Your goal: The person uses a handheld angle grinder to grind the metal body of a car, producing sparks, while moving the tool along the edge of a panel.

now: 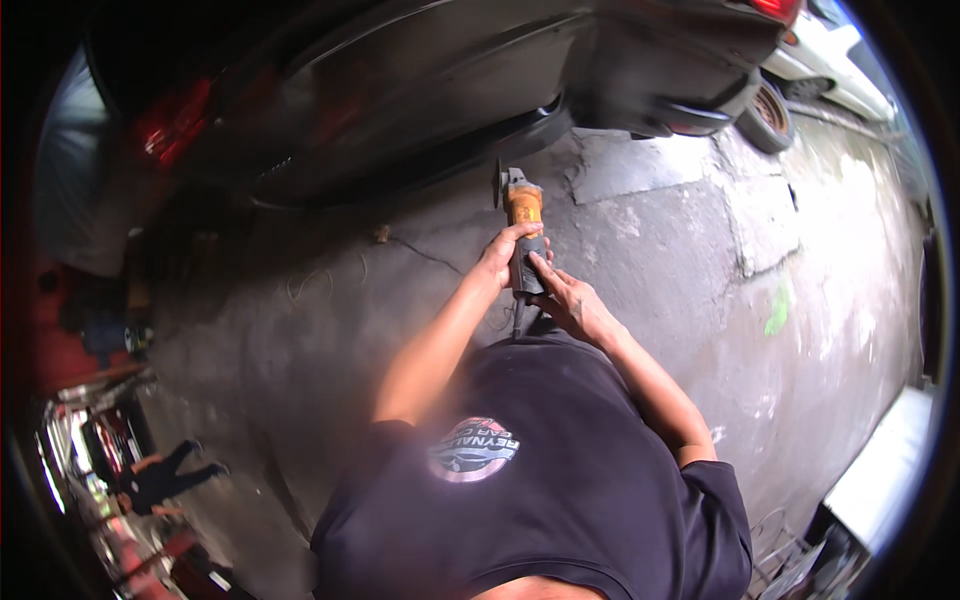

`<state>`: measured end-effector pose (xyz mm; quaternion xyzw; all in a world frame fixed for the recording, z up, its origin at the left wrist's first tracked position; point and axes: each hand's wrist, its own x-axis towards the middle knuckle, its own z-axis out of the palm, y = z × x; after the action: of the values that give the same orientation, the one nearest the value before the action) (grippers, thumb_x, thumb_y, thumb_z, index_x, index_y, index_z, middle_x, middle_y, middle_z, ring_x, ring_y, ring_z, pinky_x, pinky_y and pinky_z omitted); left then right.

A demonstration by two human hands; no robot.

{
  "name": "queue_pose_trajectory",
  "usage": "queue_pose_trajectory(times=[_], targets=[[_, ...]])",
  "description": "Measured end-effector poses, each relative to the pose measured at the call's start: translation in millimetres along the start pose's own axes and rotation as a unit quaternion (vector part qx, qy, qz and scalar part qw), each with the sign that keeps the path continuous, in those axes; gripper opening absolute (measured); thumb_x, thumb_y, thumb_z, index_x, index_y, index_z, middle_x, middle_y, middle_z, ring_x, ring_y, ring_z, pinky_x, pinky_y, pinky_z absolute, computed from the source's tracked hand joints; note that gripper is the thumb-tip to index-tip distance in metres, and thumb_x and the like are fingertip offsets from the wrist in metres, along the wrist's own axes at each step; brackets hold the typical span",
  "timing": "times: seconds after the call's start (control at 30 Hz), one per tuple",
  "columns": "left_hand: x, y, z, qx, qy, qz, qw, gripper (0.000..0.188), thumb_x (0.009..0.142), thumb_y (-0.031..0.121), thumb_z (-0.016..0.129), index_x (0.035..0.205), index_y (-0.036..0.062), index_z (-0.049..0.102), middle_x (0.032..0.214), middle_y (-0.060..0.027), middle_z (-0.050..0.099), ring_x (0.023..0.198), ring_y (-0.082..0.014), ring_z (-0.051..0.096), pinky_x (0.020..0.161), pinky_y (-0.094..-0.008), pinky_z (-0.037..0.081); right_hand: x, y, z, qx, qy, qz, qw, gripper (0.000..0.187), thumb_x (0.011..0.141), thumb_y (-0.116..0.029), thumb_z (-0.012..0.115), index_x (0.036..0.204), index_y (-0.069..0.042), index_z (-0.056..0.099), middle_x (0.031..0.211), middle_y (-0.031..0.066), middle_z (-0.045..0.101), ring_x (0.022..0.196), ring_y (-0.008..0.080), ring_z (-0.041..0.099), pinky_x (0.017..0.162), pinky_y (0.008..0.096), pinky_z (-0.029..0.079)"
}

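Both my hands are closed around an angle grinder (525, 205) with a yellow-orange front body and a dark rear grip. Its metal head points away from me, and a thin disc (498, 184) stands edge-on at the left of the head. My left hand (505, 252) wraps the body from the left, behind the yellow part. Farther back, my right hand (568, 298) grips the dark handle, thumb along its top. A black cord (518, 318) leaves the rear end toward my shirt. Just beyond the disc lies the lower edge of a dark car's bumper (430, 165).
Cracked grey concrete floor (640, 230) spreads around me. A cable with a small plug-like end (383, 234) lies left of the grinder. A loose wheel (768, 115) and a white car (835, 65) are far right. At lower left a person (165, 480) stands; a white panel (880, 465) is lower right.
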<state>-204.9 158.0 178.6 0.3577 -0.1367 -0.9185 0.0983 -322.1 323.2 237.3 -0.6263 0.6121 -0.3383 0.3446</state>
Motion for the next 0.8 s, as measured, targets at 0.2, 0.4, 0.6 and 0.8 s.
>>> queue_pose_trajectory(times=[0.2,0.4,0.6,0.8], targets=[[-6,4,-6,0.015,0.067,0.026,0.997,0.038,0.082,0.023,0.079,0.107,0.0046,0.056,0.088,-0.0118,0.064,0.073,-0.0264,0.068,0.067,-0.0424,0.062,15,19,-6,0.044,-0.072,-0.042,0.996,0.077,0.093,-0.012,0.07,0.159,-0.013,0.031,0.108,0.0235,0.064,0.087,0.0397,0.066,0.08,0.0482,0.053],[-20,3,-21,0.034,0.104,0.08,0.991,0.04,0.081,0.023,0.08,0.107,0.004,0.057,0.089,-0.0116,0.063,0.073,-0.0259,0.068,0.066,-0.0417,0.062,25,12,9,0.082,-0.075,-0.074,0.991,0.078,0.093,-0.011,0.07,0.16,-0.013,0.03,0.112,0.0243,0.065,0.094,0.0408,0.067,0.083,0.047,0.053],[-24,5,-36,-0.011,0.096,0.064,0.993,0.039,0.081,0.024,0.078,0.108,0.005,0.057,0.088,-0.0112,0.063,0.073,-0.0266,0.068,0.067,-0.0435,0.061,38,13,18,0.06,-0.106,-0.068,0.99,0.08,0.091,-0.008,0.071,0.159,-0.012,0.031,0.116,0.0246,0.064,0.097,0.0419,0.066,0.084,0.0469,0.053],[-19,10,-45,-0.042,0.042,0.039,0.997,0.038,0.082,0.025,0.076,0.107,0.005,0.056,0.088,-0.011,0.063,0.074,-0.0274,0.068,0.069,-0.043,0.06,42,-9,25,0.058,-0.105,0.027,0.992,0.076,0.092,-0.006,0.071,0.159,-0.013,0.034,0.114,0.0251,0.067,0.093,0.0335,0.068,0.085,0.0398,0.053]])
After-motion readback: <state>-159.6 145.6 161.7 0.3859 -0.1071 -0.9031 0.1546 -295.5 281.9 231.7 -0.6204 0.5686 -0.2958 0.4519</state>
